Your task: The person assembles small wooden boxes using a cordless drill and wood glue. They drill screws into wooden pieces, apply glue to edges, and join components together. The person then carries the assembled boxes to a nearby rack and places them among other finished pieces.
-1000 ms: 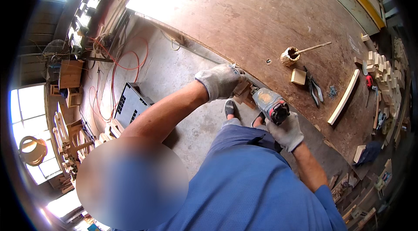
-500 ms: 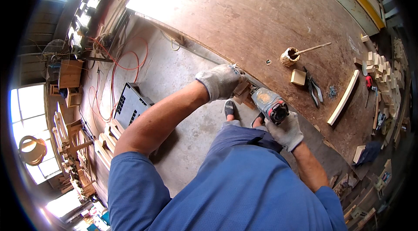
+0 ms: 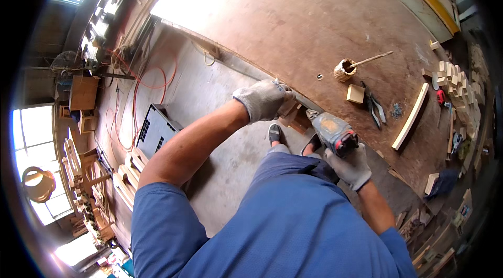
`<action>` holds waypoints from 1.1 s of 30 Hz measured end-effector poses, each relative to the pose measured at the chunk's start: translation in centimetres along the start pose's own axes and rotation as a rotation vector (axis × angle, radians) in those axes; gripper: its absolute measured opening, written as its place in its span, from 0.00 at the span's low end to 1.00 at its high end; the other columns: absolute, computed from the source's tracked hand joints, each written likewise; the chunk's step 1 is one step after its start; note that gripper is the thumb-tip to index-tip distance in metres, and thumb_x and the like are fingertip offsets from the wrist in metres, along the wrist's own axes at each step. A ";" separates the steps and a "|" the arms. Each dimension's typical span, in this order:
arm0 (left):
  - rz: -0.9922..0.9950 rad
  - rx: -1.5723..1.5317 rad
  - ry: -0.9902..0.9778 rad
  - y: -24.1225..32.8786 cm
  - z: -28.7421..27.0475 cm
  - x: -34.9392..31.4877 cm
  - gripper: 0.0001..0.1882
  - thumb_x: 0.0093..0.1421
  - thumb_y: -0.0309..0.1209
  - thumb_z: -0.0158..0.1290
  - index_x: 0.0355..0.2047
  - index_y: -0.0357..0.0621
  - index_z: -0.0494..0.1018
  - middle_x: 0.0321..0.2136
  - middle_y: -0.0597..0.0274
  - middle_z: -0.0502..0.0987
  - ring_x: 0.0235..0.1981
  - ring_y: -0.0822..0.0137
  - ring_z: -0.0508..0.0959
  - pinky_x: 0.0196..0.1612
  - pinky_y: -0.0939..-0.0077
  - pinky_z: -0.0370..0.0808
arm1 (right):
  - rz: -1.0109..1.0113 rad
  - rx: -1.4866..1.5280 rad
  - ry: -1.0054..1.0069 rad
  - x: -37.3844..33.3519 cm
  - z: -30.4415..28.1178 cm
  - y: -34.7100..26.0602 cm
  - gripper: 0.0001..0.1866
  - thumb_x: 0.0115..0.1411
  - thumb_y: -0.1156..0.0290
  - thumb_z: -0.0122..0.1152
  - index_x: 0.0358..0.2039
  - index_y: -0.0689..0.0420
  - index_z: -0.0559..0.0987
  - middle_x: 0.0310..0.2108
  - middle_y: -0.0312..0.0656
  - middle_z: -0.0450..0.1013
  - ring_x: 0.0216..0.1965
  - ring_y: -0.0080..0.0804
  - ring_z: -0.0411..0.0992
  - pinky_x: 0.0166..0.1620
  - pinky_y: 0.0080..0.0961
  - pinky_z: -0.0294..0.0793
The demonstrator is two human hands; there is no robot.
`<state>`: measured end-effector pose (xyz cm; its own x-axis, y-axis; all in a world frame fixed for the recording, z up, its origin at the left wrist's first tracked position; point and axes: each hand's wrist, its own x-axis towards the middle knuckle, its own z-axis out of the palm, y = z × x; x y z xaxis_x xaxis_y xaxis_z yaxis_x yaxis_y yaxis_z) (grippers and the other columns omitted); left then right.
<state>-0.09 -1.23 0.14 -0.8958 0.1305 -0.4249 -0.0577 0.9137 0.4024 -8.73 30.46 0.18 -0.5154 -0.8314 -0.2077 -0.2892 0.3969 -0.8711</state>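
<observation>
My left hand (image 3: 263, 101), in a pale knitted glove, is closed at the edge of the workbench (image 3: 293, 42). Its fingers grip a brown wood piece (image 3: 290, 108), mostly hidden below them. In my gloved right hand (image 3: 352, 167) is a grey power tool (image 3: 334, 129) with red trim and a metal nose; its exact kind is hard to make out. That nose points at the wood, with a small gap between. Beyond the tool, on the bench, are a light wood block (image 3: 355, 93), pliers (image 3: 374, 106) and a small heap of metal fasteners (image 3: 397, 110).
A round pot (image 3: 343, 70) with a stick in it stands on the bench. To the right lie a curved wood strip (image 3: 410, 117), a red-handled screwdriver (image 3: 440, 97) and stacked wood blocks (image 3: 455, 85). Left on the floor are a grey crate (image 3: 156, 130) and a red hose (image 3: 137, 89).
My right hand has drawn the power tool slightly right and down, widening the gap between its nose and the wood. My left hand stays almost in place.
</observation>
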 end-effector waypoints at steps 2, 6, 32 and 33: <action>0.039 -0.026 0.057 -0.5 0.6 0.1 0.26 0.58 0.32 0.62 0.58 0.44 0.76 0.55 0.50 0.79 0.56 0.48 0.79 0.58 0.59 0.78 | 0.097 0.063 0.050 -1.1 -1.3 -0.4 0.15 0.58 0.66 0.66 0.45 0.56 0.84 0.37 0.47 0.84 0.40 0.40 0.83 0.46 0.35 0.82; 0.192 -0.140 0.229 -1.3 1.6 -0.7 0.26 0.60 0.31 0.61 0.59 0.43 0.75 0.57 0.47 0.78 0.58 0.46 0.77 0.62 0.56 0.75 | 0.304 0.014 0.223 -3.4 -4.8 2.3 0.19 0.57 0.64 0.68 0.45 0.63 0.83 0.37 0.48 0.84 0.42 0.36 0.84 0.46 0.35 0.81; -0.766 -0.947 0.649 4.8 14.4 -6.2 0.56 0.53 0.41 0.75 0.74 0.33 0.54 0.63 0.36 0.72 0.65 0.50 0.74 0.65 0.59 0.76 | 0.884 -0.706 0.547 -2.5 -30.5 36.1 0.26 0.63 0.66 0.59 0.61 0.59 0.71 0.49 0.66 0.78 0.53 0.66 0.76 0.56 0.52 0.76; -0.759 -0.991 0.681 4.9 15.2 -6.0 0.55 0.54 0.40 0.74 0.74 0.34 0.55 0.62 0.36 0.74 0.64 0.51 0.75 0.64 0.60 0.76 | 0.919 -0.738 0.537 -1.7 -30.1 35.3 0.25 0.65 0.65 0.60 0.60 0.59 0.72 0.50 0.65 0.78 0.52 0.65 0.77 0.56 0.51 0.76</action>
<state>11.68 8.32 -7.64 -0.5255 -0.7291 -0.4385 -0.6379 -0.0034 0.7701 -42.35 57.57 -16.82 -0.9689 0.0499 -0.2425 0.0564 0.9982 -0.0199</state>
